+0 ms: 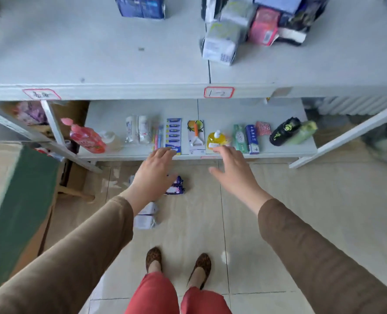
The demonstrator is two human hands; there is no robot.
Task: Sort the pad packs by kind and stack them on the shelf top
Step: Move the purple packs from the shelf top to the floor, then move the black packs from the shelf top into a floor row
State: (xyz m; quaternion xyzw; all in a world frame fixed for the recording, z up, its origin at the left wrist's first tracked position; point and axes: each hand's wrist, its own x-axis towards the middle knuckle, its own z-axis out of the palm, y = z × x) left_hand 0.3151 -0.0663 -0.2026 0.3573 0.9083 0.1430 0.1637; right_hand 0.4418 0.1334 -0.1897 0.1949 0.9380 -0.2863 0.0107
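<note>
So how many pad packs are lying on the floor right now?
3 that I can see: a purple pack by the left hand, and two pale packs, one above the other, beside the left sleeve. The arm may hide more.

Brown sleeves (pixel 79 250), coral trousers (pixel 153 293), leopard-print flats (pixel 153 257).

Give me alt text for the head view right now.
Both hands, left and right, reach down empty over pad packs on the floor. More packs sit piled on the shelf top; toiletries line the lower shelf.
</note>
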